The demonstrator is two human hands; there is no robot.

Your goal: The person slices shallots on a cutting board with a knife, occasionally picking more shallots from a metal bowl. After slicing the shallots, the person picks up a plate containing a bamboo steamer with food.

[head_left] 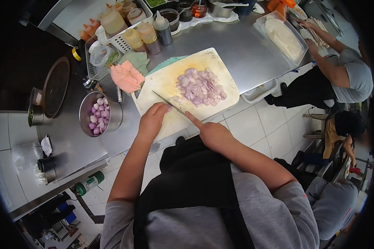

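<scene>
My right hand (216, 135) is wrapped round a kitchen knife (170, 103), its index finger stretched along the top of the blade. The blade lies over a white cutting board (212, 62), its tip pointing away to the upper left. Just left of the blade, the bent fingers of my left hand (153, 120) press a shallot (169, 107) onto the board; most of it is hidden. A pile of sliced shallots (201, 87) covers the board's right half. To the left stands a steel pot (115, 118) with several whole peeled shallots (99, 116) in it.
Pink (128, 76) and green cloths (135, 61) lie beyond the board. Squeeze bottles (148, 37) and a white basket (120, 42) stand at the back. A tub of dough-like material (282, 39) is at the right, near a co-worker (340, 74). A round dark tray (56, 88) is far left.
</scene>
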